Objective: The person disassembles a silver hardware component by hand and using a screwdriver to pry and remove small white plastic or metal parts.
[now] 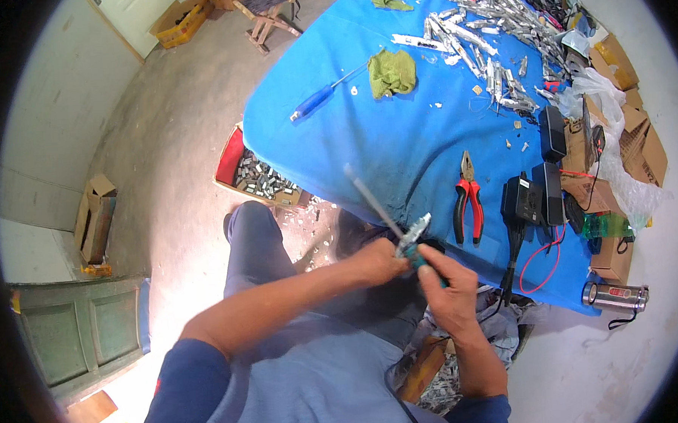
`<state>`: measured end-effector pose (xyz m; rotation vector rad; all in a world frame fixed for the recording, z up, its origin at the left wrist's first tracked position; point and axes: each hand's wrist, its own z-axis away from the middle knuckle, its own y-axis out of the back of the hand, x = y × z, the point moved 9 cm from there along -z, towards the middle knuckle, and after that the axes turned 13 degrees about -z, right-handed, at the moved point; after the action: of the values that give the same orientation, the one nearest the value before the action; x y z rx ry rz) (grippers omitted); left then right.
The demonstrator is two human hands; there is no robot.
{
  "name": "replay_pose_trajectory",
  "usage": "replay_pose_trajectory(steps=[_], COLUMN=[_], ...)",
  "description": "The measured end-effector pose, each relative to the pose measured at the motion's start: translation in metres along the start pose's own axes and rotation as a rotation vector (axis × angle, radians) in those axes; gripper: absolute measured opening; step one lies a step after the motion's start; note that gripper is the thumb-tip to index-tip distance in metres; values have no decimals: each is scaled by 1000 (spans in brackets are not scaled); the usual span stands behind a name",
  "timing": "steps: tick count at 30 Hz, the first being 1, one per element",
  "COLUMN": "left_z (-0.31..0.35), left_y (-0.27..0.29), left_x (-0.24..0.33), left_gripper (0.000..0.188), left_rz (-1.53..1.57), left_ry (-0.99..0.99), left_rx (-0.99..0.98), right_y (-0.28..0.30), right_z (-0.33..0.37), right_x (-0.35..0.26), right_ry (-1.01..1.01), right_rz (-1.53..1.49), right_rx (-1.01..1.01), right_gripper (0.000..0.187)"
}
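The left hand [387,262] grips one jagged silvery piece [415,232], the right hand [452,288] one teal-handled screwdriver [376,201], beside the blue-covered table [314,156] bearing two green cloths [392,74] and one red-and-black pair of pliers [468,198]. One red-walled cardboard box [229,155] holds many small grey blocks [262,177].

Slim silvery-white piece [415,234], rough surface, gripped at my left fingers [386,260], tilted, free end poking up-right past them. Screwdriver [378,204]: teal handle at my right fingertips [441,263], long thin shaft slanting up-left beyond both hands, tip blurred. Shaft crosses right by the piece; can't tell if touching.
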<state>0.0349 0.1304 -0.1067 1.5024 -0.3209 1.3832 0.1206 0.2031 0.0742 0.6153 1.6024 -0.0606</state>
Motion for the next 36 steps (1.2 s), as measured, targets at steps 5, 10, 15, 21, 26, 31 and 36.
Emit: replay_pose_trajectory(steps=[5,10,15,21,26,31,36], left_z=[13,17,10,9,9,9,10], left_y=[49,80,86,86,82,84,85], left_x=[28,21,11,9,3,8,12], left_gripper=[46,36,40,41,42,44,44], left_rz=[62,332,532,474,466,452,443], left_ry=[377,496,574,573,567,564,577], left_rx=[-286,-149,-189,-216,-250,-238,-247], right_y=[59,71,70,63,59,58,58], right_z=[23,38,42,36,32,35,35], right_x=[25,32,31,29,31,34,34], right_ry=[-334,-377,-383,-385,-422,-432,-412], right_rz=[-334,-321,-233,-210,-146,-173,-182], right_rx=[217,142,62,-7,-36,-17,-17], right_gripper=[33,36,39,37,33,33,32])
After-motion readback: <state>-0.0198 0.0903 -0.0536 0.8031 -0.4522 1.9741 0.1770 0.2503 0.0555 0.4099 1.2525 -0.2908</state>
